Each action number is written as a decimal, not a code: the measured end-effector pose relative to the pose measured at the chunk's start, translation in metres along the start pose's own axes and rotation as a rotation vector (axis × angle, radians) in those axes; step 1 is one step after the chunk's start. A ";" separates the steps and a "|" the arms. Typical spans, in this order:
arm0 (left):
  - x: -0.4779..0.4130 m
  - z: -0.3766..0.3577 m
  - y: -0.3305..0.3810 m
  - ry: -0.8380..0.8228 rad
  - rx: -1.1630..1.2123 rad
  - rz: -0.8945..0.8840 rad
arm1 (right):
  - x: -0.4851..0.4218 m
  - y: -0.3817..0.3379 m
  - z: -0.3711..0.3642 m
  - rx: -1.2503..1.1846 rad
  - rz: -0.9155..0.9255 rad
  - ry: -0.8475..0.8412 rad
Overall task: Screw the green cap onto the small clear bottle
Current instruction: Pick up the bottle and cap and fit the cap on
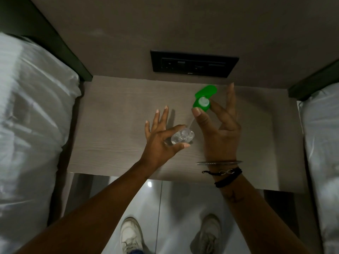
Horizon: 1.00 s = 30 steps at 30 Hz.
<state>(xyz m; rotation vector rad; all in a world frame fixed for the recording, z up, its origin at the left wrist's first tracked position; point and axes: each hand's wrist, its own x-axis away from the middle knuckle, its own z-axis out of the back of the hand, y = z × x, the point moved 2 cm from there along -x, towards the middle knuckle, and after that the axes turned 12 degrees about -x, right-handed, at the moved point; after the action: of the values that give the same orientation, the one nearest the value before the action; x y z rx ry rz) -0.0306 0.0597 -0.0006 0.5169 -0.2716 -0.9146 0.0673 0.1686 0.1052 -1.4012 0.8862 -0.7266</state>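
Observation:
A small clear bottle [182, 136] stands on the wooden bedside table [113, 125], seen from above, its mouth open. My left hand [161, 138] grips its sides between thumb and forefinger, the other fingers spread. My right hand [218, 129] pinches the green flip-top cap [202, 99] between thumb and fingers, above and to the right of the bottle. The cap's lid is flipped open and a thin clear tube hangs from it down toward the bottle's mouth.
A black socket panel [194, 63] sits on the wall behind the table. White-sheeted beds [33, 116] flank the table on the left and on the right [322, 143]. My shoes [131, 235] stand on the glossy floor below the table's front edge.

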 end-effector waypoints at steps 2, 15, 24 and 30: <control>-0.001 0.001 0.000 -0.020 0.030 0.011 | -0.001 0.000 -0.003 0.013 0.028 0.000; -0.003 0.004 -0.001 -0.034 0.147 0.005 | 0.013 0.052 -0.003 0.257 -0.010 -0.215; -0.005 0.006 -0.001 -0.090 0.180 0.002 | 0.019 0.080 0.006 0.379 -0.061 -0.286; -0.007 0.005 -0.004 -0.121 0.152 -0.001 | 0.017 0.079 0.004 0.433 -0.030 -0.216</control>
<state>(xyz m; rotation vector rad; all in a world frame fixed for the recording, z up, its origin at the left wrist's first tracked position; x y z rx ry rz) -0.0394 0.0619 0.0016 0.6022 -0.4533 -0.9318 0.0736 0.1606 0.0251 -1.0819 0.5013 -0.7234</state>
